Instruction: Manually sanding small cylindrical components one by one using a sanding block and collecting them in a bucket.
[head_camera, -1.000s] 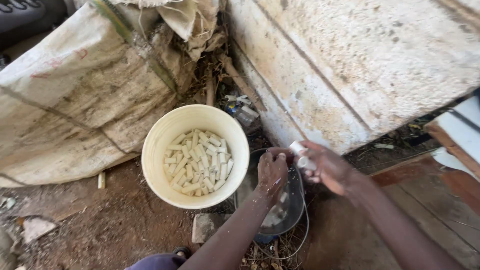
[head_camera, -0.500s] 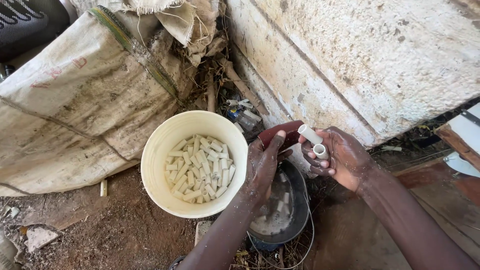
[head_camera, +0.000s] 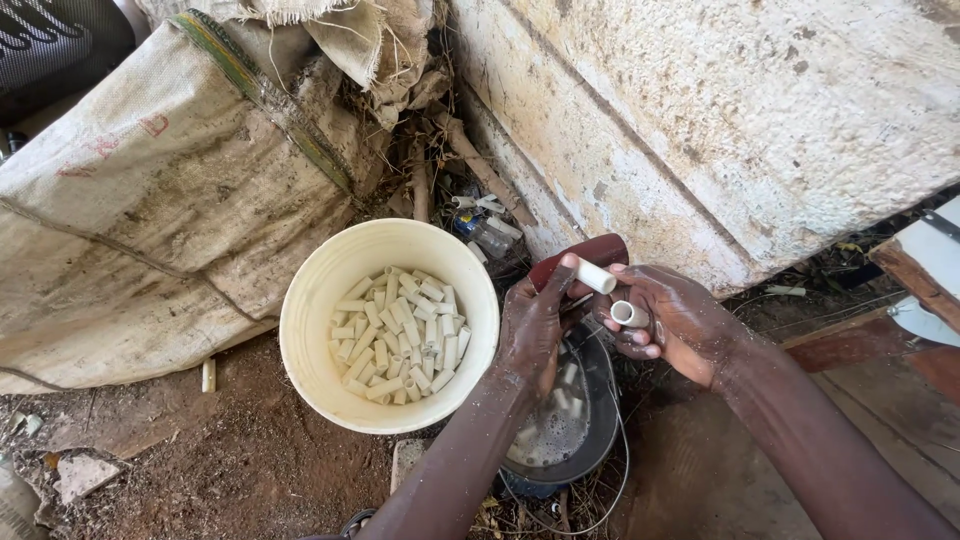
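Observation:
My left hand (head_camera: 532, 325) grips a dark red handle-like tool (head_camera: 590, 252), and a short white pipe piece (head_camera: 592, 274) lies against its thumb. My right hand (head_camera: 672, 320) holds another short white pipe piece (head_camera: 629, 313), its open end facing the camera. Both hands hover over a dark round pan (head_camera: 575, 430) with wet pipe pieces inside. To the left stands a cream bucket (head_camera: 322, 300) filled with several short white pipe pieces (head_camera: 395, 335).
A large dirty woven sack (head_camera: 150, 200) leans at the left. A rough whitewashed wall (head_camera: 720, 120) rises at the right. Debris and sticks (head_camera: 450, 170) fill the corner behind the bucket. Bare earth (head_camera: 200, 460) lies in front, and a wooden board (head_camera: 915, 270) sits at far right.
Both hands have risen from the pan. The dark red tool came into view in my left hand, and the pipe pieces now sit higher, nearer the wall.

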